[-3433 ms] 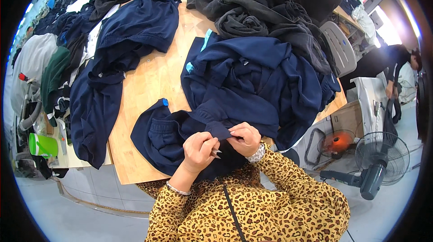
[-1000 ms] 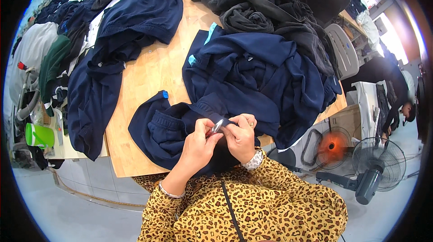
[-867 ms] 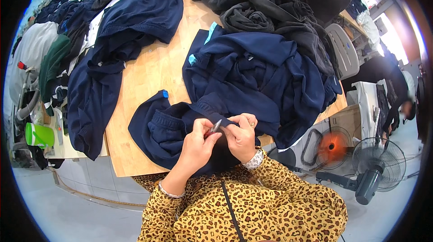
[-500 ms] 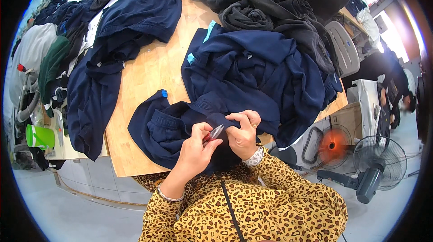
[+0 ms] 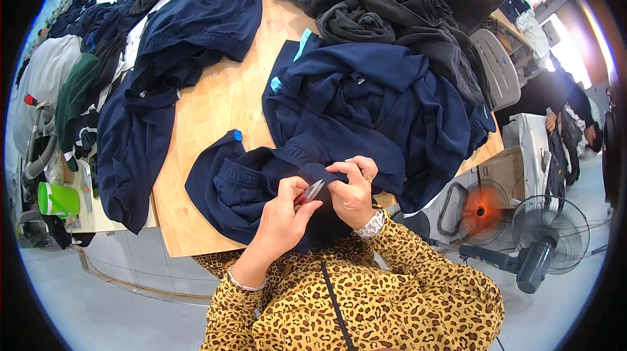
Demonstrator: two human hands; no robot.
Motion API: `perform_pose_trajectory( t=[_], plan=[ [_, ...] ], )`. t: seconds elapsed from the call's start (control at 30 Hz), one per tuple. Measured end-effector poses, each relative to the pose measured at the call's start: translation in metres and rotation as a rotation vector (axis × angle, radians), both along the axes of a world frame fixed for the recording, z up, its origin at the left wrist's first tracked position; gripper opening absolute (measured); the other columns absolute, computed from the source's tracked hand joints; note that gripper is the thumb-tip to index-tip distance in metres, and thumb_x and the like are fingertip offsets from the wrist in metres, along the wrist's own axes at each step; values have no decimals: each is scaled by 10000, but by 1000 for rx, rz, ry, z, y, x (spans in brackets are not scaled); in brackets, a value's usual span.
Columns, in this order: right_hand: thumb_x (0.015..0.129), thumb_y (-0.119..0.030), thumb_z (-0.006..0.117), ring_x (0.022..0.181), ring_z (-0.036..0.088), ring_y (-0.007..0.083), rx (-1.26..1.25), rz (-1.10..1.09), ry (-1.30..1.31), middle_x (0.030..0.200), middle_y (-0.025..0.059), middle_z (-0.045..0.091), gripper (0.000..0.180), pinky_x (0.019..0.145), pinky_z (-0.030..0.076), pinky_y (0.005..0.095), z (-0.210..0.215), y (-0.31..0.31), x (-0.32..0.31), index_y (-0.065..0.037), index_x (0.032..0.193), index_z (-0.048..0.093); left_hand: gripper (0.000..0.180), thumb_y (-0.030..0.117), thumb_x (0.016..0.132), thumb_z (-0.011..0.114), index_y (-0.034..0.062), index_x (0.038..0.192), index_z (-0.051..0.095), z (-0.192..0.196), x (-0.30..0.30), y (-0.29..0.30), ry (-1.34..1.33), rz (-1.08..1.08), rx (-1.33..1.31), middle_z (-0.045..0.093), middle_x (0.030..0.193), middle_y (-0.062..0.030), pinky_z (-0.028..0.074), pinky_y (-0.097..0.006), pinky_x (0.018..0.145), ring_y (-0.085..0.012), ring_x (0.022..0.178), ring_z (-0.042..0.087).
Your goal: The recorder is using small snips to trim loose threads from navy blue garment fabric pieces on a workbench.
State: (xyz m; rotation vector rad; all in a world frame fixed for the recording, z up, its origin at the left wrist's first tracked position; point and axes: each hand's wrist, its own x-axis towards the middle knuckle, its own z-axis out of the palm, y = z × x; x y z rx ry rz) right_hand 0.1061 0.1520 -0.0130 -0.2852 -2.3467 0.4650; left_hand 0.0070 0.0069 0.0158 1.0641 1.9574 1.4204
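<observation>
left hand (image 5: 282, 215) pinching snips (image 5: 311, 192), blades pointing up-right along a diagonal | right hand (image 5: 353, 191) gripping a fold of garment (image 5: 255, 187) | hands working together, nearly touching | garment dark navy, crumpled, lying at table's (image 5: 215, 109) near edge, long axis running left-right

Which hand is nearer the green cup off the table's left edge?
Left. The left hand holds a small snipping tool at the navy garment, on the green cup's side; the right hand pinches the fabric farther right.
</observation>
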Motion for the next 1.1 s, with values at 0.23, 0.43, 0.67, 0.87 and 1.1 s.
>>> perform_pose_trajectory(
  t=[0.23,0.43,0.67,0.87,1.1],
  plan=[
    [574,-23,704,995,472,266,23,4,3,976,7,621,143,888,330,395,3,0,-1,-86,700,680,337,90,847,669,10,1056,417,2,-1,4,-27,-24,4,610,758,-151,489,-321,578,-260,654,641],
    [586,-35,698,998,470,259,63,16,0,976,-8,617,146,893,326,404,-1,2,0,-103,715,686,318,75,852,659,9,1053,421,-3,-2,5,-80,-20,-24,606,747,-146,477,-306,583,-235,634,618],
    [595,-69,681,1050,453,249,47,42,-7,1002,-13,610,114,929,313,442,-2,3,2,-123,693,663,357,59,829,693,3,1130,510,-4,-4,6,-294,127,171,550,753,-27,410,-210,566,-61,642,493],
    [550,-70,693,1016,461,274,58,102,23,978,0,611,122,893,349,447,-4,0,0,-119,656,656,118,11,806,676,5,902,607,-12,-2,21,315,85,222,535,773,-67,419,-247,522,-175,571,527],
    [617,-105,672,1080,442,238,72,94,19,1016,-19,605,76,951,325,452,-10,2,4,-158,670,659,48,33,844,646,2,853,611,-21,-15,17,-311,192,137,546,804,-68,408,-228,552,-127,632,530]
  ],
)
